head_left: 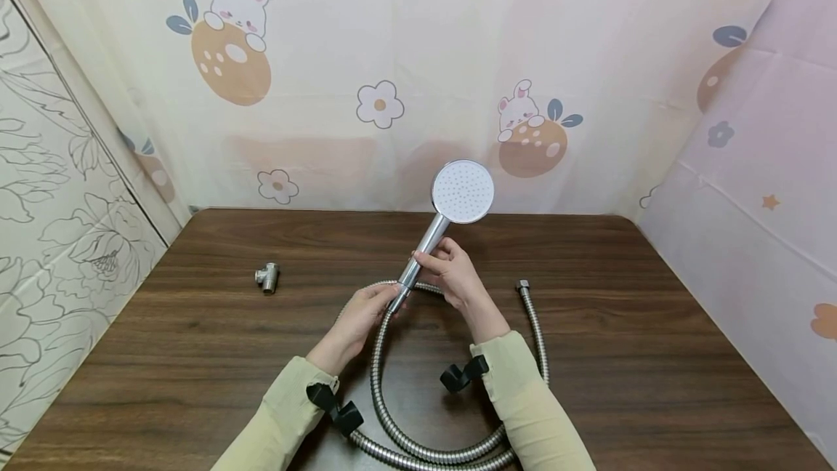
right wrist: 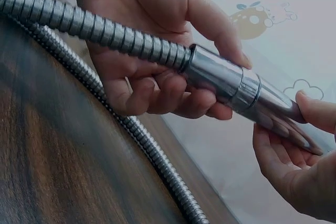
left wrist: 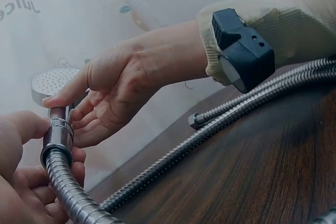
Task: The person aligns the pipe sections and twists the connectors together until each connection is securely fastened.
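Note:
A chrome hand shower (head_left: pixel 463 192) with a round white spray face is held tilted above the table, its face toward me. My right hand (head_left: pixel 460 283) grips its handle (head_left: pixel 425 240) between thumb and fingers. At the handle's lower end, my left hand (head_left: pixel 353 322) pinches the smooth metal connector (right wrist: pixel 212 72) of a ribbed shower hose (head_left: pixel 378 369). In the right wrist view the connector meets the handle end in line; how far it is threaded is hidden. From there the hose loops down onto the table.
A small T-shaped metal fitting (head_left: pixel 267 278) stands at the left of the wooden table (head_left: pixel 163 355). The hose's other end, with a hex nut (head_left: pixel 522 285), lies to the right of my right hand. Printed curtains rise behind and beside the table.

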{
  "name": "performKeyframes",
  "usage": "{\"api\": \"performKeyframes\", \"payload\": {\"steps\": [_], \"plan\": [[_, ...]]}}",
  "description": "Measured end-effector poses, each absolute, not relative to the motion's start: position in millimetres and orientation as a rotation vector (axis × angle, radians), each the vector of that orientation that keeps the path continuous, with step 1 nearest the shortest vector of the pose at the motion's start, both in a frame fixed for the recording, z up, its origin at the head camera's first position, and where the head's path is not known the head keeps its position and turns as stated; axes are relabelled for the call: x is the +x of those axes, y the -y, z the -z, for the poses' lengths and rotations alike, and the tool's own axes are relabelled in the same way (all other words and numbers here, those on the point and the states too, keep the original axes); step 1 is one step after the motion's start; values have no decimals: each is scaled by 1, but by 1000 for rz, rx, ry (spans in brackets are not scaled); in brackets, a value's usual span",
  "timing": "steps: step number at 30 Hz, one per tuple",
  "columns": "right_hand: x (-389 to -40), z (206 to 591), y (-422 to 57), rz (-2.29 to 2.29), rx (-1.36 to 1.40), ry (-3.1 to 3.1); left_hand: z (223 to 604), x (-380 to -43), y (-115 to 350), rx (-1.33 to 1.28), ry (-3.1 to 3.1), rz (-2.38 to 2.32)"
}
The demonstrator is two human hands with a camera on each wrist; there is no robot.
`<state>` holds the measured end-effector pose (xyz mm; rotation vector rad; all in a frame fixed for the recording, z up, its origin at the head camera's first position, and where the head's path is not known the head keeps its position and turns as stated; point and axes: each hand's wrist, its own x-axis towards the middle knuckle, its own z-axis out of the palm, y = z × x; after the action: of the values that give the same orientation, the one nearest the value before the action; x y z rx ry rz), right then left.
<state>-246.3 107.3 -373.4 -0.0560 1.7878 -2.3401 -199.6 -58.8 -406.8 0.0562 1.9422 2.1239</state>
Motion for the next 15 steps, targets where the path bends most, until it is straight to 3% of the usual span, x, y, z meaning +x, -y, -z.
{"api": "performKeyframes", "payload": {"steps": [15], "plan": [[-246,372,-109,2393,-54,-1720,406,-199,59,59,-1997,-2086]]}}
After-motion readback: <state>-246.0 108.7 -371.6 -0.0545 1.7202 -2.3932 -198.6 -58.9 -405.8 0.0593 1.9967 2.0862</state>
